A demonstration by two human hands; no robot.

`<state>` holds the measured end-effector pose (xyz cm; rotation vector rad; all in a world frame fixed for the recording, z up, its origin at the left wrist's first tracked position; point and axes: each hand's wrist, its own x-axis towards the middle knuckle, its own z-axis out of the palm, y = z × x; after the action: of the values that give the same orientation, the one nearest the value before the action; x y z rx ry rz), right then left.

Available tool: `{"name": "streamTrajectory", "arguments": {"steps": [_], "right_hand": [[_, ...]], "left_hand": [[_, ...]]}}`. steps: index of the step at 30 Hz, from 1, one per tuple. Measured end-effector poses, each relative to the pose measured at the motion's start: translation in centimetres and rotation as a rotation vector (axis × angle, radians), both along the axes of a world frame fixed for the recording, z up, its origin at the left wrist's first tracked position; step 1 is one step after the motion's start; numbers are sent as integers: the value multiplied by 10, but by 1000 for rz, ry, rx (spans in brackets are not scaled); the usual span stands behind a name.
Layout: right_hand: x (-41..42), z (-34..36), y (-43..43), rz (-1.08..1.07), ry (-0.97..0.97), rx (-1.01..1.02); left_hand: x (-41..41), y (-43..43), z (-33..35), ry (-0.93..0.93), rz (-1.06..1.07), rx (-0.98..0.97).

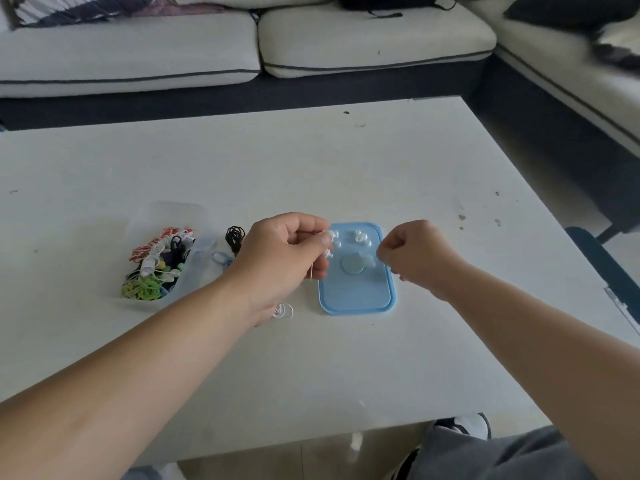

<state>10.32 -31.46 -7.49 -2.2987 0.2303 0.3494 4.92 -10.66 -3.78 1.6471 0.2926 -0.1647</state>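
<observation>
- White table [346, 168] before a pale sofa [138, 46].
- Small white beads [329, 235] on thin thread [312, 270], pinched in left hand [287, 251] just above blue lid [356, 292].
- Opposite, right hand [415, 251] clenched, fingertips pressed together; contents not discernible.
- Loose beads [360, 237] on lid.
- Clear box [202, 249] of coloured bands further left.

Over the white bench [346, 358], the left hand [280, 258] pinches a few small white beads [329, 234], and a thin thread [311, 272] hangs below its fingers. The right hand [415, 252] is curled with its fingertips pinched together, perhaps on the thread's far end, which is too fine to see. Between them lies a blue lid [356, 296] carrying loose beads [360, 237]. A clear box [166, 216] of coloured bands sits to the left.
</observation>
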Motion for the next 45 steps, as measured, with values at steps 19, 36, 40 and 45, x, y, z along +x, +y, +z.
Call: {"name": "streamTrajectory", "arguments": {"steps": [19,36,40,45], "right_hand": [[0,-5,7,46,32,-106],[-16,61,63,184,220,979],[-15,57,68,219,230,960],[-13,56,73,181,240,965]], "left_hand": [[-6,13,8,0,-40,-19],[-5,50,17,-73,30,-151],[-5,56,16,-80,23,-95],[-6,60,17,-78,11,-81]]}}
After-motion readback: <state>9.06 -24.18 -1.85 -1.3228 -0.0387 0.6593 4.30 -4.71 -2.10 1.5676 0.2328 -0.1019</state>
